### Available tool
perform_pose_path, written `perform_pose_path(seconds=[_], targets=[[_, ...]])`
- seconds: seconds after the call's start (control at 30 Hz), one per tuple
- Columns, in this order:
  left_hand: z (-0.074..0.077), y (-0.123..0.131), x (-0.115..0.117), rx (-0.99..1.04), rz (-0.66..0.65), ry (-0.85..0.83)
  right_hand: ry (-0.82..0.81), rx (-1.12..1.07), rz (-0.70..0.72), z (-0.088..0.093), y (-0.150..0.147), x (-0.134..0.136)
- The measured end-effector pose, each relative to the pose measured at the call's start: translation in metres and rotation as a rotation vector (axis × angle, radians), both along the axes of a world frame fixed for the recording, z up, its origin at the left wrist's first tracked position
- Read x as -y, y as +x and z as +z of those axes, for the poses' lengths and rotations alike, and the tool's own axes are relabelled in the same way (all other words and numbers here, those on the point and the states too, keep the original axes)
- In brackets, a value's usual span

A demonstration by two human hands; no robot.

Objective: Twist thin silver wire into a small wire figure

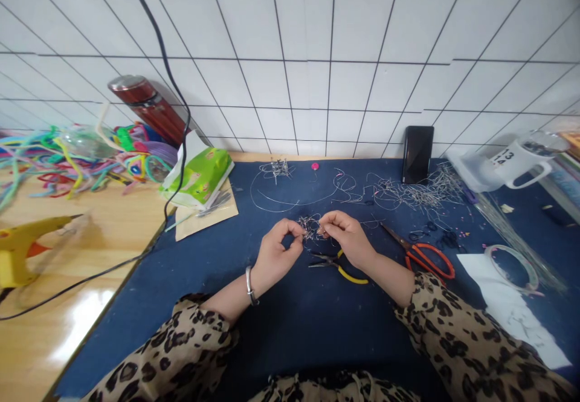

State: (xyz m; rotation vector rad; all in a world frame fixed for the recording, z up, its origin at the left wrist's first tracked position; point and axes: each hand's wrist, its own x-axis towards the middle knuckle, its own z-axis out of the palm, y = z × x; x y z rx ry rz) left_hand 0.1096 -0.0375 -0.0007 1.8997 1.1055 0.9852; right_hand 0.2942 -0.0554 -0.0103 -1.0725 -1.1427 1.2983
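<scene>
Between my two hands is a small tangled piece of thin silvery wire [309, 225], held just above the dark blue cloth [281, 323]. My left hand [280, 246] pinches its left side with thumb and forefinger. On the other side, the fingertips of my right hand [347, 237] are pressed together on a wire at the piece's right edge. Pliers with yellow handles [339, 267] lie right below, partly under my right hand. To the right of that hand rest orange-handled scissors [421, 254]. The fine ends of the wire are too small to follow.
A similar wire piece [280, 168] and a pink round bit [315, 166] lie at the back. Loose wires [408, 193] spread before a black phone [417, 154]. Left are a green tissue pack [199, 178] and a yellow glue gun [27, 248]; right, a white mug [521, 160].
</scene>
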Motion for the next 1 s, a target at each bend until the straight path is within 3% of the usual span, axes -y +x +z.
perform_pose_path(seconds=[0.63,1.0], targets=[[-0.0021,-0.0006,-0.0014,0.016,-0.016,-0.001,0.009,-0.074,0.038,-0.0012,0.0004,0.0003],[-0.0010,-0.0002,-0.0004,-0.004,-0.012,0.001,0.029,0.119,0.049,0.0008,0.0008,0.0025]])
